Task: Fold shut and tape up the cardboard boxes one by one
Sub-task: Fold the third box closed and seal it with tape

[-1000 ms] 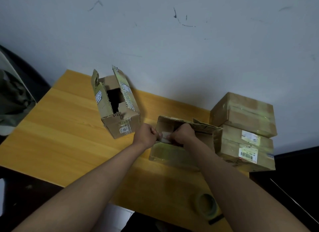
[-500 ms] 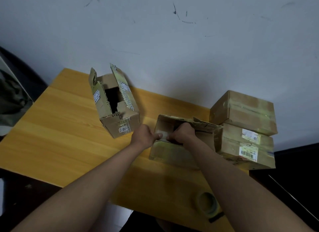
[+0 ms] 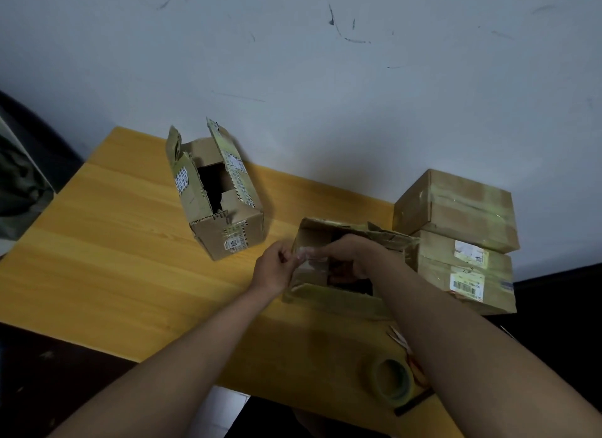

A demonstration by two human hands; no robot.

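An open cardboard box lies in the middle of the wooden table, its flaps partly folded. My left hand pinches the box's small left flap at its edge. My right hand reaches over the opening with curled fingers on the same flap and the top flaps. A second open box stands to the left with its flaps up. Two shut, taped boxes are stacked at the right, the upper box on the lower box. A roll of tape lies near the table's front edge.
Scissors with orange handles lie beside the tape roll, partly under my right forearm. A white wall rises behind the table. A dark chair with cloth stands at the far left. The floor around the table is dark.
Both hands stay at the middle box's left flap. My left hand has drawn slightly left and the dark opening of the box shows more under my right hand.
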